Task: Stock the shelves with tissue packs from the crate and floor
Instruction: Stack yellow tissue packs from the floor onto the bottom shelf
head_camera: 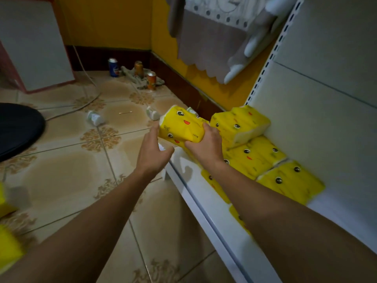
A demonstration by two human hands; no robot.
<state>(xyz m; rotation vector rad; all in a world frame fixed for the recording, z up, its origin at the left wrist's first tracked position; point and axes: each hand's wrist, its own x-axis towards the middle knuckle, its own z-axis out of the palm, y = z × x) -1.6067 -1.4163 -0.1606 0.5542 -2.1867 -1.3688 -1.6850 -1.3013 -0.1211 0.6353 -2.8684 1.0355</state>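
Tissue pack (181, 127): centre, above far end of shelf (220, 237). R hand (206, 144) wraps its near end; L hand (153, 148) touches 9 o'clock edge, grip unclear. Stacked packs (240, 125) just beyond, 2 o'clock, top one tilted. Risk: shoving in knocks it off; soft wrap slips.

We log one yellow tissue pack (180, 127) with a cartoon-face print, tilted and held over the shelf (204, 203) at its far front corner, left grip (155, 148) and right grip (206, 144) at opposite ends. Matching shelf packs (289, 180) lie flat along the back edge; a stacked pack (238, 123) tops the far end. Blurred floor packs (8, 248) lie on the floor.
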